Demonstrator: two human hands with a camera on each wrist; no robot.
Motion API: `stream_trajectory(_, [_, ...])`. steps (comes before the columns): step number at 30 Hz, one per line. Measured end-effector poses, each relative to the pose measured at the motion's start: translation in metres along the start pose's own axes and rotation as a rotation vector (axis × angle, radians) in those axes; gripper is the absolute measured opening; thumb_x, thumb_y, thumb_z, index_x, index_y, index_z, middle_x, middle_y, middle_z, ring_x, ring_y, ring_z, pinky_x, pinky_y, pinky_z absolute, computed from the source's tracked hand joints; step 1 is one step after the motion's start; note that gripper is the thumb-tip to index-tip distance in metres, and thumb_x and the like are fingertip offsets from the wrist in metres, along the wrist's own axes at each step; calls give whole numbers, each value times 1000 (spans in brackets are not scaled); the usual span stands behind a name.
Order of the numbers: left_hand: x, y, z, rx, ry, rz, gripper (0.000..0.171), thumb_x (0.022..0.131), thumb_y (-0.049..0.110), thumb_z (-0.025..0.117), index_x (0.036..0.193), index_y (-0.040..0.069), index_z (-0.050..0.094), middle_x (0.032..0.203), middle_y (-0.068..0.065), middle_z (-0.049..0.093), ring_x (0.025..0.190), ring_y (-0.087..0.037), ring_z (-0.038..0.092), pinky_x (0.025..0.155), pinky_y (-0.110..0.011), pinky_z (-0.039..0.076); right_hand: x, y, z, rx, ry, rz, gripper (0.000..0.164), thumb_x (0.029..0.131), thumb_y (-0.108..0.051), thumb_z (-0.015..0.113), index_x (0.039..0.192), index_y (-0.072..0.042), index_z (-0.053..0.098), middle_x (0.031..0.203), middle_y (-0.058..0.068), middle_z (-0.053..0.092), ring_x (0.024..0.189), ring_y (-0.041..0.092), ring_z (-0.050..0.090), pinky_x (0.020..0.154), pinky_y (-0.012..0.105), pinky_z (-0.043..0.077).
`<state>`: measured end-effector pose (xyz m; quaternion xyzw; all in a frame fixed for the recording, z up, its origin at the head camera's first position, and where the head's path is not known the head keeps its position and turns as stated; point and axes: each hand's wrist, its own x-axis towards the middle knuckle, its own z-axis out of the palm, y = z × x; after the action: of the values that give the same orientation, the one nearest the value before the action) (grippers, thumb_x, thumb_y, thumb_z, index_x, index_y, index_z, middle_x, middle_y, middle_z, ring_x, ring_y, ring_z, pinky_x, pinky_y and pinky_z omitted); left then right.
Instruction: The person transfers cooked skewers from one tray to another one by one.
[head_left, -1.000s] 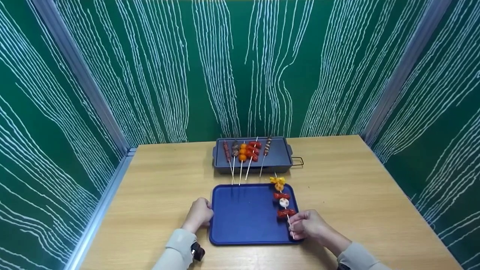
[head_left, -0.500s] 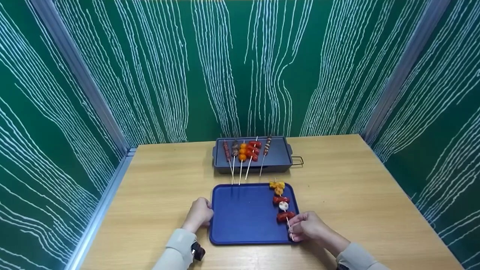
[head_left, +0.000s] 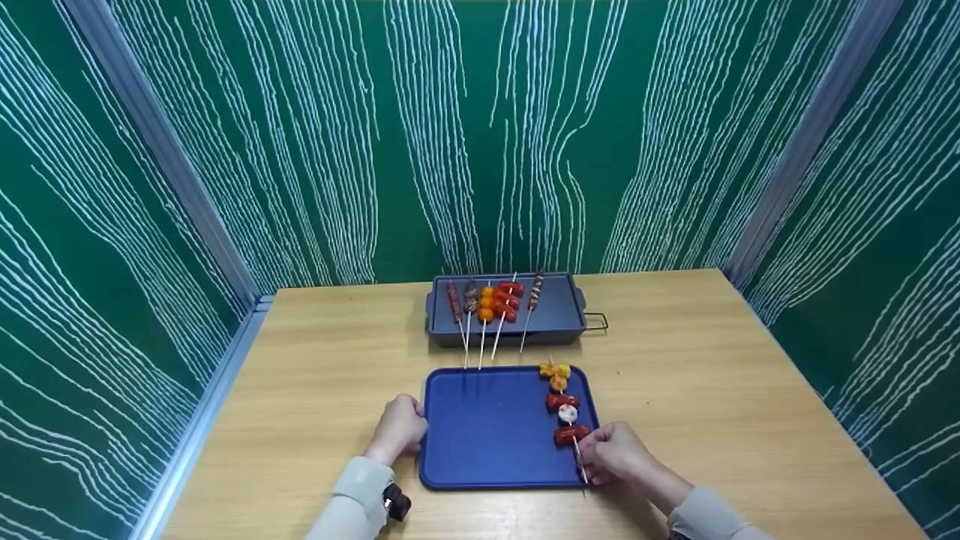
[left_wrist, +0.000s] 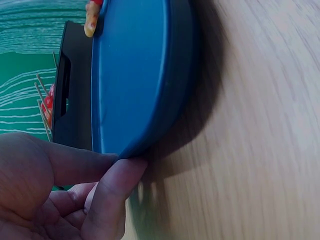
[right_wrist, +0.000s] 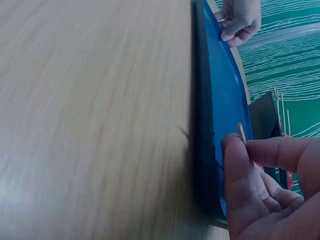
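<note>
A blue tray lies on the wooden table in the head view. At its left rim is my left hand; in the left wrist view the thumb and forefinger pinch the tray's edge. My right hand is at the tray's near right corner. Its thumb and forefinger pinch the stick of a skewer, whose end shows between them in the right wrist view. Red, white and yellow-orange pieces on this skewer lie along the tray's right side. The fingers under the tray's rim are partly hidden.
Behind the tray stands a dark grey grill with a wire handle on its right. Several skewers rest on it, their sticks reaching over its front edge towards the tray. Green patterned walls enclose the table.
The skewer in my right hand has shifted slightly towards me and down onto the tray, and its stick end now shows past the fingers. My left hand has stayed at the rim.
</note>
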<state>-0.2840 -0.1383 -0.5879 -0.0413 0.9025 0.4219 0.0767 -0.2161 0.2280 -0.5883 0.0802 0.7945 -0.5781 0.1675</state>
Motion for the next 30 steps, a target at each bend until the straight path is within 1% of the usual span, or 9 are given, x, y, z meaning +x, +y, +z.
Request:
stream_trajectory(2, [1, 0, -1, -12, -6, 10, 29, 78, -11, 49, 67, 15, 46, 69, -3, 50, 54, -17, 60, 43, -24, 53, 0, 0, 1, -50, 29, -6, 10, 86, 6, 67, 93, 6, 74, 69, 5, 71, 55, 12, 66, 48, 22, 57])
stream_trajectory(5, [10, -13, 3, -4, -14, 50, 29, 76, -9, 47, 65, 17, 46, 65, -2, 49, 52, -16, 58, 40, -22, 48, 0, 1, 3, -101, 64, -17, 9, 86, 6, 68, 91, 4, 76, 70, 6, 73, 55, 13, 67, 46, 22, 55])
stream_trajectory(11, [5, -8, 1, -3, 0, 54, 31, 75, -9, 46, 63, 18, 43, 62, 1, 45, 50, -14, 54, 39, -18, 42, -1, 0, 5, -118, 92, -33, 10, 84, 8, 68, 88, 5, 77, 67, 5, 71, 53, 13, 64, 47, 22, 56])
stream_trajectory(12, [0, -2, 0, -3, 3, 36, 31, 75, -10, 46, 62, 18, 42, 62, 2, 45, 50, -13, 54, 40, -17, 42, -1, -1, 5, -121, 94, -35, 9, 83, 8, 69, 87, 5, 77, 67, 5, 71, 53, 13, 64, 47, 23, 57])
stream_trajectory(17, [-3, 2, 1, 21, 6, 10, 34, 78, -12, 46, 65, 19, 40, 64, 2, 44, 52, -12, 55, 41, -17, 45, -3, -1, 7, -147, 107, -45, 9, 81, 9, 71, 85, 5, 78, 65, 6, 71, 53, 13, 63, 47, 24, 58])
stream_trajectory(23, [-1, 2, -1, -12, -6, 6, 32, 78, -11, 47, 65, 18, 42, 65, 1, 47, 53, -14, 58, 42, -20, 47, -3, -1, 7, -176, 110, -52, 9, 82, 9, 71, 82, 3, 77, 64, 5, 70, 52, 13, 63, 46, 24, 58])
stream_trajectory(24, [4, -5, 1, -6, -9, 22, 32, 78, -11, 47, 65, 18, 42, 64, 0, 47, 52, -15, 58, 42, -21, 46, -2, -1, 7, -181, 109, -56, 9, 82, 9, 71, 81, 2, 77, 64, 5, 70, 52, 13, 63, 46, 24, 58])
stream_trajectory(28, [5, -7, 0, -15, -9, 32, 30, 76, -10, 49, 65, 17, 45, 65, -2, 51, 53, -16, 59, 42, -21, 47, -2, -3, 6, -201, 108, -69, 8, 83, 9, 72, 80, 2, 76, 65, 5, 71, 52, 13, 63, 46, 25, 59])
stream_trajectory(30, [10, -15, 4, -13, -13, 43, 29, 76, -10, 49, 67, 17, 46, 65, -2, 50, 52, -17, 59, 41, -23, 47, -2, -4, 5, -203, 109, -65, 8, 83, 9, 72, 80, 2, 75, 66, 6, 71, 52, 13, 63, 47, 25, 59])
